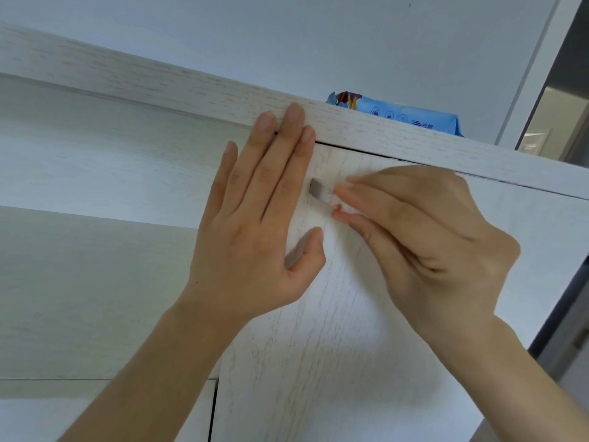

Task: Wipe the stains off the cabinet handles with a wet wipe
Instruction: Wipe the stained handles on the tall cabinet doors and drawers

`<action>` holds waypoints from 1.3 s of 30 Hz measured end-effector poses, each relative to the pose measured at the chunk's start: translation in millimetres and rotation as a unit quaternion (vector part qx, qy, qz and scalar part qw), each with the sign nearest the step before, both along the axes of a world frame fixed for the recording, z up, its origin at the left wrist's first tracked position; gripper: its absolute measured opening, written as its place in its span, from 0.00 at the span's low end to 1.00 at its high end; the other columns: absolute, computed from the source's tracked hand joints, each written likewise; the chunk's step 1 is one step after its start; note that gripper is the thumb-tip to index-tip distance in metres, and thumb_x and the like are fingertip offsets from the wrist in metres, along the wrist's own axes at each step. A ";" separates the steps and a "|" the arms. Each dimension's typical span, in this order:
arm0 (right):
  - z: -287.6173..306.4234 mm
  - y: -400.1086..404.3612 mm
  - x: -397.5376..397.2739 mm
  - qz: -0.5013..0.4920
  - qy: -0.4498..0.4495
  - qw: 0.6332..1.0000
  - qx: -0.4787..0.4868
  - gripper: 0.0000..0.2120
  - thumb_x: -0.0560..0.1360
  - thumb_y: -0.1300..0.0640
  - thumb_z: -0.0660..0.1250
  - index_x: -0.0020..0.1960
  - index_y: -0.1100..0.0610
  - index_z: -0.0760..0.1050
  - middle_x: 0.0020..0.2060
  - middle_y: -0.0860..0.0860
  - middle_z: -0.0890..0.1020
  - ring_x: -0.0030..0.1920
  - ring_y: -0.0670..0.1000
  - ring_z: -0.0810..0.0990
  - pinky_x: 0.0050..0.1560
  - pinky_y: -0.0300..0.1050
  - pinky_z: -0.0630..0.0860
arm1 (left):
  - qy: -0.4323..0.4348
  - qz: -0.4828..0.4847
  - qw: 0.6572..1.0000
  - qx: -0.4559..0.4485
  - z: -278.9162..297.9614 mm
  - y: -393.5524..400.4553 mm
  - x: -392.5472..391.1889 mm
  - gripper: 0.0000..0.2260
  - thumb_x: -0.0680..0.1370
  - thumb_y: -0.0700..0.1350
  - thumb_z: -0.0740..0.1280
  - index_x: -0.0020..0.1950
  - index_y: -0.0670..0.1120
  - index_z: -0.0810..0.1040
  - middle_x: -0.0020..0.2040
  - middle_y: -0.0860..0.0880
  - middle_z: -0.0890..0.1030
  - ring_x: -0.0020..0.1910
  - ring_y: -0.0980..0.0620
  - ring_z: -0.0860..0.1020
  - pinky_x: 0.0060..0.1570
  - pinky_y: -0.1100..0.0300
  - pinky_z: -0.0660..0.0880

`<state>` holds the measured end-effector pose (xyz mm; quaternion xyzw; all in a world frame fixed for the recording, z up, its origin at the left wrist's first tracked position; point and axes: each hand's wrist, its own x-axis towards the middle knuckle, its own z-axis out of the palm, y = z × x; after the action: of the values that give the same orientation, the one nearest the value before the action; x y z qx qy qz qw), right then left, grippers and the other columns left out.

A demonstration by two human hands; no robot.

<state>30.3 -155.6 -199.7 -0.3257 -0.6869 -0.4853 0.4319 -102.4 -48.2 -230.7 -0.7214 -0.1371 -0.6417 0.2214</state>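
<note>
Item 1, cabinet door [334, 330]: whitewashed wood grain, upper unit, sitting under the top board [191, 90] w/ a thin dark gap between them.

Item 2, handle [316, 188]: small grey metal tab near the door's top edge, left end showing, right end covered by item 3.

Item 3, wet wipe [338, 204]: small white wad, lying against the handle's right end; partly blurred, prob. folded.

Item 4, right hand [424, 237]: fingers and thumb curling in, pinching the wipe onto the handle.

Item 5, left hand [255, 224]: fingers straight, lying flat on the door just left of the handle, fingertips reaching over the top board's front edge, thumb spread apart; grasping nothing.

Item 6, wipes pack [404, 116]: blue, lying on top of the cabinet, above and right of the handle.
</note>
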 end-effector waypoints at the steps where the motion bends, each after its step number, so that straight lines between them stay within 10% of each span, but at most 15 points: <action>1: -0.1 1.0 -1.8 0.001 0.001 1.000 -0.002 0.07 0.74 0.63 0.72 0.51 0.62 0.80 0.48 0.50 0.81 0.48 0.49 0.80 0.52 0.42 0.76 | 0.000 -0.001 1.000 0.000 -0.1 0.1 0.2 0.29 0.76 0.47 0.62 0.73 0.35 0.60 0.73 0.41 0.58 0.74 0.41 0.57 0.72 0.40 0.59; 39: 3.0 1.1 -35.9 -0.066 0.101 0.993 -0.015 0.03 0.75 0.59 0.71 0.49 0.56 0.82 0.43 0.46 0.82 0.44 0.47 0.80 0.47 0.40 0.75 | -0.025 -0.039 0.998 -0.032 -9.2 10.4 -0.7 0.32 0.77 0.54 0.64 0.75 0.40 0.56 0.75 0.48 0.57 0.77 0.52 0.50 0.75 0.47 0.55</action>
<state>-5.5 -154.5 -196.7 -0.4242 -0.6239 -0.4668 0.4614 -103.1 -37.8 -239.9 -0.7163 -0.1353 -0.6632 0.1696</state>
